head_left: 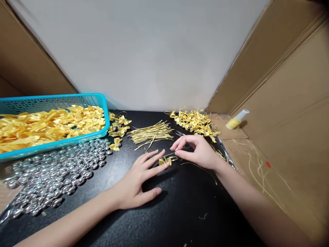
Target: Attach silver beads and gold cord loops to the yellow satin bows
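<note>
We're pressing our open left hand [138,180] flat on a yellow bow [164,161], right hand [202,151] pinching its gold wire [172,158]. Tied bows [196,122] are lying heaped behind; the basket [64,141] is holding plenty more.

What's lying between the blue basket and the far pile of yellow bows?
In the head view: a few loose bows, then a bundle of gold wires.

One turquoise plastic mesh basket [101,103] is sitting at the worktop's [180,212] left edge, holding uncountably many yellow satin ribbon bows [46,125]. Countless silver metal beads [51,175], one gold wire-tie bundle [151,133], one small pair of scissors [179,133], one yellow thread spool [236,120] and one gold-looped yellow bow [167,160] are lying around.
</note>
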`<control>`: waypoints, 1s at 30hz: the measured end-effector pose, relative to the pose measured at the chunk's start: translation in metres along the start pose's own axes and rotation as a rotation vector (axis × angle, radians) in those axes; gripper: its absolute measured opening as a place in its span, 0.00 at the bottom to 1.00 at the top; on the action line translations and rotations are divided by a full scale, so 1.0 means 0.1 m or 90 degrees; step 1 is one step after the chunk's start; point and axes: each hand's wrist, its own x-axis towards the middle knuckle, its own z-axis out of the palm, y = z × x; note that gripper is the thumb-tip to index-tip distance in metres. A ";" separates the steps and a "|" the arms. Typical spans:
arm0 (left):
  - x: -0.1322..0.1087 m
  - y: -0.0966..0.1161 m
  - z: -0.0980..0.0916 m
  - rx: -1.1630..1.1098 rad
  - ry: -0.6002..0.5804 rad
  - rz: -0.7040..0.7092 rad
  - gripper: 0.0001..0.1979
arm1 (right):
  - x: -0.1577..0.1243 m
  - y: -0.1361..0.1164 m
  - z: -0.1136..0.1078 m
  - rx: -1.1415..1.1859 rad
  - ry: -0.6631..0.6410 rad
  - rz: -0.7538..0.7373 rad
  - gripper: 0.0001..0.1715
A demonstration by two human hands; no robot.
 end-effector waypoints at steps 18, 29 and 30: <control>0.04 -0.10 -0.08 -0.156 0.113 -0.036 0.06 | -0.14 0.37 0.07 0.279 0.139 0.181 0.09; 0.30 -0.10 -0.16 -0.268 0.046 -0.402 0.09 | -0.06 0.26 0.12 0.231 0.102 0.141 0.06; 0.33 -0.09 -0.18 -0.245 0.032 -0.399 0.08 | -0.06 0.26 0.13 0.222 0.103 0.136 0.06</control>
